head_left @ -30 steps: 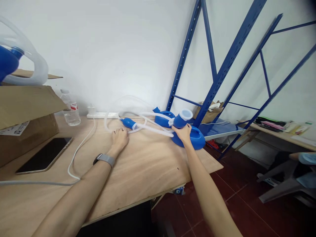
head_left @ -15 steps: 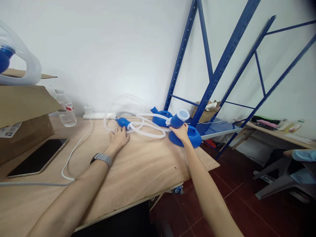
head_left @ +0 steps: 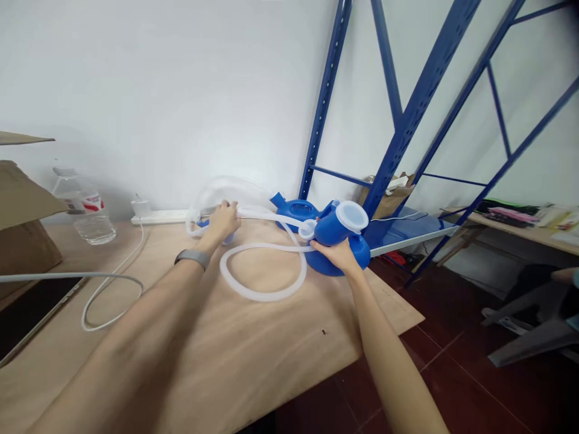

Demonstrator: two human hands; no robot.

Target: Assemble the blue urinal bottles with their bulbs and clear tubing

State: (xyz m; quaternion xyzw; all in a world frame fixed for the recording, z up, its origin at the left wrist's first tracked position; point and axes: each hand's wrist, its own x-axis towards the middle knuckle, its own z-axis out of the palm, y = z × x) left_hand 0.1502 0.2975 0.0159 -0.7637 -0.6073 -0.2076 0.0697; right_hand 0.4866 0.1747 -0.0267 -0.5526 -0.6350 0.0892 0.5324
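My right hand [head_left: 337, 254] is wrapped round the neck of a blue plastic urinal bottle [head_left: 320, 260], which lies on the table with its white-capped mouth tilted up to the right. A clear round cap hangs beside the neck. From the bottle a long translucent hose [head_left: 263, 296] loops over the wood. At its other side my left hand [head_left: 224, 222] is closed on the hose, near the wall; part of a blue fitting shows under the fingers, mostly hidden. Behind stands a second blue urinal bottle [head_left: 296, 211] with a handle opening.
A white power strip [head_left: 165, 217] lies along the wall, with a water bottle [head_left: 91, 211] and cardboard box [head_left: 27, 208] to its left. A phone [head_left: 31, 313] and white cable [head_left: 90, 310] lie at left. A blue metal rack [head_left: 398, 144] rises beyond the table's right edge.
My left hand has lifted off the tabletop and closed on the hose. One hose loop has spread toward me. My right hand keeps hold of the bottle neck. The view has shifted right.
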